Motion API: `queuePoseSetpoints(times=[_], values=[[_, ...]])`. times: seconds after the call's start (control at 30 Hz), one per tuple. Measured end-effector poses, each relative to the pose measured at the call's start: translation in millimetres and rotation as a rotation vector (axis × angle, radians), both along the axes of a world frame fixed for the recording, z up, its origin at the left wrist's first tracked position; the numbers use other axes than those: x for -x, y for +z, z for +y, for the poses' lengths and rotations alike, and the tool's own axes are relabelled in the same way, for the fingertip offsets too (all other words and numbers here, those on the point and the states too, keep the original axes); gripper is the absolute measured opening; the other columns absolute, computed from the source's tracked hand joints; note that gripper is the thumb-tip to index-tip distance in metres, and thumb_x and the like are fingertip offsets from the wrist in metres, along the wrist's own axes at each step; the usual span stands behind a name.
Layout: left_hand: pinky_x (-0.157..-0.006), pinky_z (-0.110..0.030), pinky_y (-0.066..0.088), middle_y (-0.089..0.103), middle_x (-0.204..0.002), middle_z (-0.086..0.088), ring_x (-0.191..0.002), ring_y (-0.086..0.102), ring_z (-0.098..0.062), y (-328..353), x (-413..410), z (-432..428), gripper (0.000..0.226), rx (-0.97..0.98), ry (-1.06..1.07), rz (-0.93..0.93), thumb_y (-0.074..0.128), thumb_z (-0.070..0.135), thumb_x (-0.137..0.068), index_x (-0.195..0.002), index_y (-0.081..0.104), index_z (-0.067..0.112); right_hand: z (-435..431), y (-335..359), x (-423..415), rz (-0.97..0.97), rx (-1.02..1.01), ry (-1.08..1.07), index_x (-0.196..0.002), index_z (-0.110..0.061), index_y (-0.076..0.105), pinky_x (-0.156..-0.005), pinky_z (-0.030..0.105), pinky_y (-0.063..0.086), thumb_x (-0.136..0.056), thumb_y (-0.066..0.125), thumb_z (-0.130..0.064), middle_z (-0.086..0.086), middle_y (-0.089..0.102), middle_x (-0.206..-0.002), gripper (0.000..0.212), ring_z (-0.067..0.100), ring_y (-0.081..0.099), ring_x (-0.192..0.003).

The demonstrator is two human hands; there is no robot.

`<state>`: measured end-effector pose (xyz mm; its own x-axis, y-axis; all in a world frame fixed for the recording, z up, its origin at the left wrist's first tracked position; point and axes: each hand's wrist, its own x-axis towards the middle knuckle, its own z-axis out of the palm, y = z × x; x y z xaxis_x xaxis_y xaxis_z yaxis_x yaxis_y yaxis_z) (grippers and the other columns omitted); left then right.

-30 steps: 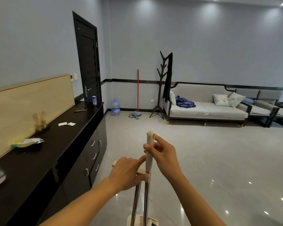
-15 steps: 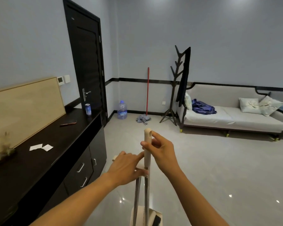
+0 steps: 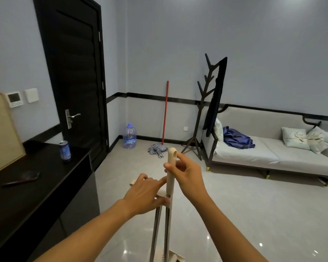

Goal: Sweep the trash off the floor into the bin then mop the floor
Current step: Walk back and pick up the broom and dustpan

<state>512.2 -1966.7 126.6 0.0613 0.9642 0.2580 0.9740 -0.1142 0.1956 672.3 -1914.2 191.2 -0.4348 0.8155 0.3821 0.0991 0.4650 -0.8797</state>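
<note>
My right hand grips the beige top of the broom handle, which stands upright in front of me. My left hand holds the beige grip of the dustpan handle just left of it. Both metal poles run down to the dustpan and broom head at the bottom edge, mostly cut off. A mop with a red pole leans on the far wall, its grey stringy head on the floor. No bin or trash is in view.
A dark cabinet runs along the left, bearing a blue can. A black door stands beyond it. A water bottle sits in the corner. A coat rack and a grey sofa are at the right.
I have walked forward toward the far wall; the door, mop and sofa appear nearer and larger. Both hands keep the same hold on the two handles.
</note>
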Motion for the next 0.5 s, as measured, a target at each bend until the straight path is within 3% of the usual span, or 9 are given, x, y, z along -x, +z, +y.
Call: queuePoseSetpoints(times=[0.13,0.3,0.5], values=[[-0.106,-0.036,0.034,0.069,-0.093,0.005,-0.088,0.063,-0.015,-2.0,39.7,105.1,0.069,-0.004,-0.029,0.041,0.052,0.072,-0.092,-0.146,0.022,0.041,95.6,5.1,35.6,0.020,-0.035,0.012,-0.126,-0.029,0.064,-0.090,0.041,0.061,-0.094,0.069,-0.037,-0.005,0.076,-0.094,0.033,0.015,0.074,-0.093],[-0.109,-0.039,0.028,0.068,-0.093,0.007,-0.091,0.064,-0.013,-17.2,82.8,236.7,0.069,-0.026,-0.027,0.075,0.054,0.072,-0.091,-0.144,0.020,0.043,221.6,-2.5,72.0,0.034,-0.013,0.055,-0.113,-0.036,0.065,-0.089,0.036,0.060,-0.097,0.067,-0.030,-0.002,0.076,-0.097,0.018,0.016,0.074,-0.097],[-0.103,-0.038,0.030,0.067,-0.088,0.008,-0.087,0.062,-0.013,-21.8,127.7,408.7,0.071,-0.002,-0.032,0.069,0.056,0.072,-0.089,-0.144,0.020,0.045,401.4,-12.6,111.9,0.036,-0.004,0.117,-0.130,-0.020,0.062,-0.095,0.041,0.059,-0.099,0.065,-0.028,0.000,0.076,-0.105,0.033,0.017,0.073,-0.103]])
